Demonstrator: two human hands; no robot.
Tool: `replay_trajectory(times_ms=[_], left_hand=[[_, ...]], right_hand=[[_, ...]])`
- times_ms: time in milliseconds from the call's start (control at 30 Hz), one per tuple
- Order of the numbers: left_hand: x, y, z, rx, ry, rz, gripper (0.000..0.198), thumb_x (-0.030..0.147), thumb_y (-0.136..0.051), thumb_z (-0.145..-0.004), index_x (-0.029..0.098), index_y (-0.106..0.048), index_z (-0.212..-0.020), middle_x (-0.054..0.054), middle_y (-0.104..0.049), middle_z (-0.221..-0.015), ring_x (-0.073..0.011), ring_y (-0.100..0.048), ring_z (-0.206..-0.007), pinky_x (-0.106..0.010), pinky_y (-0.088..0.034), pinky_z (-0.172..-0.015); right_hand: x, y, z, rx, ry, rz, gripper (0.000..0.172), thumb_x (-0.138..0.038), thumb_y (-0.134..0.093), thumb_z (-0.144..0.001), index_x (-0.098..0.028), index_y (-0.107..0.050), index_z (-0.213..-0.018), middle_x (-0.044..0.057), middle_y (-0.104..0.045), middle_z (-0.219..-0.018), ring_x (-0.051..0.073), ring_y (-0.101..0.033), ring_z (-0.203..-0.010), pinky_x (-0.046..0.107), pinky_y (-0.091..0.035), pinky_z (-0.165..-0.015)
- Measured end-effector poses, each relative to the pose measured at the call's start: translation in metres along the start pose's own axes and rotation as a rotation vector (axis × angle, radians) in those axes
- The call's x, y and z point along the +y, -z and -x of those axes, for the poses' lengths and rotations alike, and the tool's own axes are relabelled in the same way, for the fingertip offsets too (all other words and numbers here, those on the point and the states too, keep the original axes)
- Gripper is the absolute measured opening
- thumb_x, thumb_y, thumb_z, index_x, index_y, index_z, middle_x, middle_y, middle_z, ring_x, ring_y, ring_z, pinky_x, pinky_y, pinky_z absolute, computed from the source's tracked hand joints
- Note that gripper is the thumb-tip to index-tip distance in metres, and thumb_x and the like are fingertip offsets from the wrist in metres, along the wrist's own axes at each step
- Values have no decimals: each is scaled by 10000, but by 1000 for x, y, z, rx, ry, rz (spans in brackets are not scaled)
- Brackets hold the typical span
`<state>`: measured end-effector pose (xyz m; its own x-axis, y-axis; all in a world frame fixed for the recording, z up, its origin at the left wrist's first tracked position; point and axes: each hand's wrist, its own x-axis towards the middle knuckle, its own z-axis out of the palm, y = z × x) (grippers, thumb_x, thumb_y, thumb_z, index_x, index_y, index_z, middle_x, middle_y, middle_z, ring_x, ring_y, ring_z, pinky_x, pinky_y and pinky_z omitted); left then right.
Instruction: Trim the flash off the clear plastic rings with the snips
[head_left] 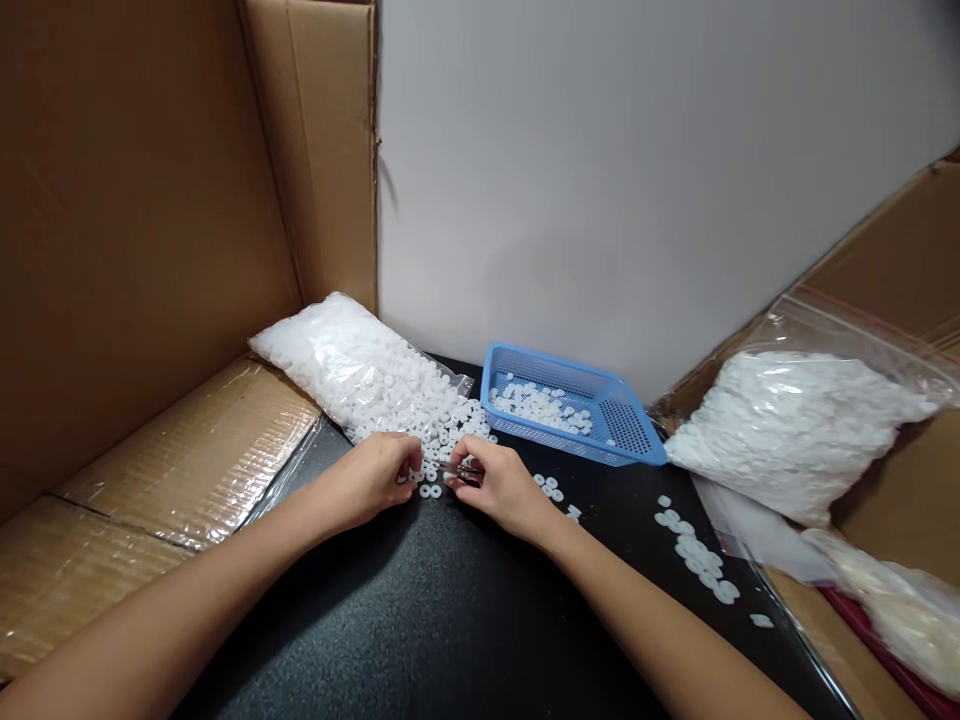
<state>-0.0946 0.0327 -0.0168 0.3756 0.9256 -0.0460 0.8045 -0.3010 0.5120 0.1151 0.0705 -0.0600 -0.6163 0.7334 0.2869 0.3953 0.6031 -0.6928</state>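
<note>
Black table (420, 620) in front; right hand (495, 482) and left hand (381, 472) at white rings (457, 435).
Right pinches small metal tool (469, 473); left curled, can't tell from here if holding anything. Rings between the fingertips, heaped just beyond; clear bag (345, 350) behind left, blue basket (555, 437) behind right.

A smooth, pale grey-white wall panel (637, 150) stands behind a black, finely speckled tabletop (420, 620). Tall brown cardboard sheets (135, 150) rise at left above flat, tape-covered brown cardboard (165, 450), which catches bright glints; more brown cardboard (892, 240) leans at right.
</note>
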Motion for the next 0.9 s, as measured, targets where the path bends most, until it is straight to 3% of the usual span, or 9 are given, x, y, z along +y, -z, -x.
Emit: replay_trajectory(times_ms=[333,433,533,667,767,900], left_hand=[[3,-12,-4,-13,-12,106,115,114,-656,-747,178,-599,-671,-1,-585,-716,-169,-545,-643,-265,-356,-590],[1,-13,-4,-14,-17,153,94,113,-655,-747,180,-626,-688,0,-577,-724,-172,-538,-648,-274,-363,-612],[1,-14,-3,-19,-25,237,92,100,-671,-705,186,-641,-694,7,-566,-721,-172,-522,-653,-280,-371,-636],[6,-16,-2,-42,-10,440,105,114,-692,-677,187,-616,-667,-3,-585,-738,-177,-534,-696,-287,-398,-662],[15,-17,1,-151,49,693,102,216,-721,-708,180,-638,-755,-1,-643,-720,-173,-590,-685,-287,-446,-650],[29,-18,6,-318,150,1049,249,340,-803,-688,157,-693,-816,-21,-730,-764,-167,-670,-703,-323,-515,-728]], right_hand=[[-7,-19,8,32,-66,-173,149,-110,-683,-760,-228,-597,-786,-3,-659,-782,182,-617,-729,288,-463,-689],[-8,-17,8,58,-111,-254,121,-123,-664,-770,-226,-603,-794,-6,-668,-782,177,-619,-735,294,-471,-701],[-12,-7,8,89,-165,-359,95,-221,-702,-791,-216,-614,-827,-13,-674,-802,132,-564,-626,270,-456,-620],[-18,5,11,121,-216,-498,246,-365,-788,-755,-204,-630,-854,-7,-670,-819,88,-452,-526,241,-385,-495],[-24,10,19,122,-225,-589,326,-434,-844,-710,-207,-641,-825,2,-678,-795,112,-511,-581,250,-417,-520],[-30,16,29,122,-210,-691,359,-459,-873,-691,-220,-634,-815,13,-690,-811,152,-600,-684,291,-495,-619]])
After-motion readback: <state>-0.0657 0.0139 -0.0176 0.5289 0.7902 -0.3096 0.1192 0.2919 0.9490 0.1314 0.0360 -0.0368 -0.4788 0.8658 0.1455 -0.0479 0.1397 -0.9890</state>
